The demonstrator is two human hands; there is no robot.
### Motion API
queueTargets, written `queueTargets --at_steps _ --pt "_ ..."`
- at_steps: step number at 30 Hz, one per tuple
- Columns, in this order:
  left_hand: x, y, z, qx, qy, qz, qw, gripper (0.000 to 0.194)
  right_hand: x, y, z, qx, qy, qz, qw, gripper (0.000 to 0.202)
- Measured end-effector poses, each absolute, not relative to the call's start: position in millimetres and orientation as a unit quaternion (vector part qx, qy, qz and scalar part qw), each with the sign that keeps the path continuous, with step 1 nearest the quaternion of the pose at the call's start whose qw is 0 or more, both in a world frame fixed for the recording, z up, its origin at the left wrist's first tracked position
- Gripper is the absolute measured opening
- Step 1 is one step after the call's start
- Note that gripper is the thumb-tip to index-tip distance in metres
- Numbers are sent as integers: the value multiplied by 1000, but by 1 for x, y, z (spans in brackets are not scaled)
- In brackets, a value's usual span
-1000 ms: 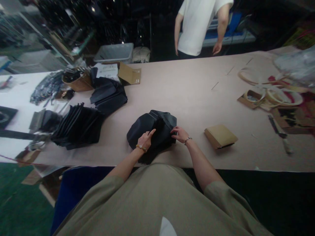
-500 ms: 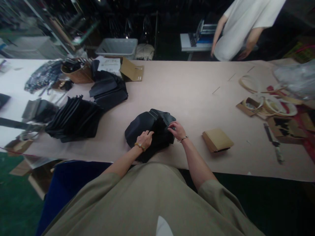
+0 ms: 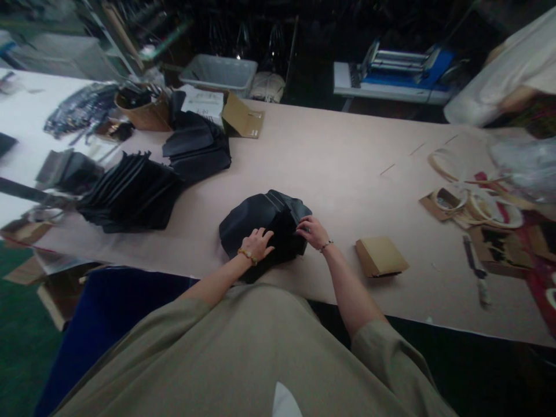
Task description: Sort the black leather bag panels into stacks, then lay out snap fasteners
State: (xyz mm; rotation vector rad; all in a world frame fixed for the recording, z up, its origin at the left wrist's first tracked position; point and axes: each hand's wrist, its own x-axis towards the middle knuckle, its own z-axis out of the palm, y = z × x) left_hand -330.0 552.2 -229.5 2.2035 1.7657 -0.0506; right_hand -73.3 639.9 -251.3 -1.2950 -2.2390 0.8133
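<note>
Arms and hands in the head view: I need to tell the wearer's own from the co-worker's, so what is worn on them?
Both arms are bare below short, loose olive-khaki sleeves. The left hand has a yellowish beaded bracelet at the wrist. The right hand has a thin, pale bracelet at the wrist. No gloves.

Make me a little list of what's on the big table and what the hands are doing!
Left hand: left hand lies flat on the black folded piece.
Right hand: right hand pinches that piece's right edge.
Right of hands: small brown box.
Left of hands: fanned stack of black pieces.
Far right: tape rings.
Surface: tan table.
Other person: white sleeve, far right.
</note>
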Motion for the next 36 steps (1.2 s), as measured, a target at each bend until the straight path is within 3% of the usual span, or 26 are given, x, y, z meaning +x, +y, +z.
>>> queueTargets --at_steps 3,6,9,11,15,19,26,30,33,36 --pt "-332 553 -233 751 640 2 166 36 -69 633 -252 -461 -793 303 260 16" --pt "-339 554 -239 743 646 30 174 38 -54 624 -258 -426 -825 322 187 30" --pt "-343 555 -243 755 633 24 172 43 -42 621 -263 -418 -846 314 100 16" --pt "-345 555 -244 765 621 6 170 49 -40 623 -263 -431 -845 305 87 6" --pt "-346 554 -239 781 601 -20 171 66 -50 637 -252 -434 -840 304 113 9" --pt "-346 553 -231 792 586 -14 171 42 -67 650 -234 -430 -837 295 166 10" --pt "-344 553 -239 770 616 15 166 47 -69 643 -242 -442 -808 269 280 12" --pt "-350 554 -244 786 600 16 149 60 -52 638 -265 -441 -851 246 143 26" --pt "-351 555 -240 805 576 -22 141 66 -47 643 -272 -423 -879 218 38 16" --pt "-347 555 -235 807 571 -41 143 50 -50 651 -267 -419 -886 200 11 13"
